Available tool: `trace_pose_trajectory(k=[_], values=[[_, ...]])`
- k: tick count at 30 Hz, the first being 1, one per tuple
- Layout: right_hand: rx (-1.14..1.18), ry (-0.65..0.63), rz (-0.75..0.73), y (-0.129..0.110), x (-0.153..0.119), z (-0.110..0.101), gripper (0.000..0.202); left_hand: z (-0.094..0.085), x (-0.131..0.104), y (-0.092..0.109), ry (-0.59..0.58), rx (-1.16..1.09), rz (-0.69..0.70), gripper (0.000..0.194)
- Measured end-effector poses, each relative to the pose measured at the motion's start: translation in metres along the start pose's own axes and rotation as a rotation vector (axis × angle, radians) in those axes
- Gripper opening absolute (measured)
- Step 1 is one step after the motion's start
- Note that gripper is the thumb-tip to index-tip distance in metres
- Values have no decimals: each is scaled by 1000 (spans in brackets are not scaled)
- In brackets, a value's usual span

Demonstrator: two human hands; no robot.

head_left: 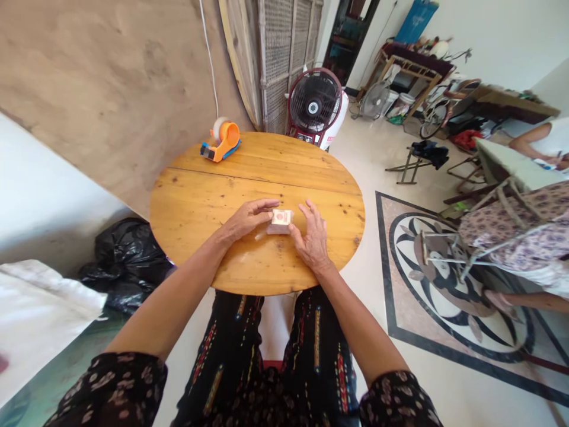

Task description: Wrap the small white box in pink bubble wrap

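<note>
A small pale box (281, 217) with a reddish mark on top sits near the middle of the round wooden table (253, 273). It seems to be in or on clear film, though the wrapping is too small to make out fully. To its left is my left hand (247, 220), fingers stretched out behind the box and thumb at its left edge. On the other side my right hand (311, 237) has its fingers spread, with the thumb at the box's right corner. Neither hand is wrapped around the box.
An orange tape dispenser (226, 142) stands at the table's far left edge. Beyond the table is a fan (313, 107). Black plastic bags (127, 255) lie to the left. On the right, another person sits by a table (511, 160); a stool (413, 165) stands farther back.
</note>
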State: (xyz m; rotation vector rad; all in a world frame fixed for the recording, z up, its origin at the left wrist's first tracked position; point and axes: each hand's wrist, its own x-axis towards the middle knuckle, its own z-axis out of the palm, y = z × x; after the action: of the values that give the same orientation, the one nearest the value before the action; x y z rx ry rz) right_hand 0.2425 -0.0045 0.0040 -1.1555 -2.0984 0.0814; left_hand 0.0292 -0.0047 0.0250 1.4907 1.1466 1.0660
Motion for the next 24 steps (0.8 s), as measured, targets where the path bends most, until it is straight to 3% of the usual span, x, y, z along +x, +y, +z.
trace_pose_trajectory(k=[5,11,18,24], values=[[-55,-110,-43,-4,3,-2,59,-3,0,-3,-72,62,71,63],[-140,-249,-43,-8,7,1,52,-4,6,-15,-10,311,251,46],[-162,-257,-70,-8,9,3,46,0,7,-22,69,584,440,38],[-20,-126,-18,-4,3,-2,66,1,-1,-19,56,482,420,52]])
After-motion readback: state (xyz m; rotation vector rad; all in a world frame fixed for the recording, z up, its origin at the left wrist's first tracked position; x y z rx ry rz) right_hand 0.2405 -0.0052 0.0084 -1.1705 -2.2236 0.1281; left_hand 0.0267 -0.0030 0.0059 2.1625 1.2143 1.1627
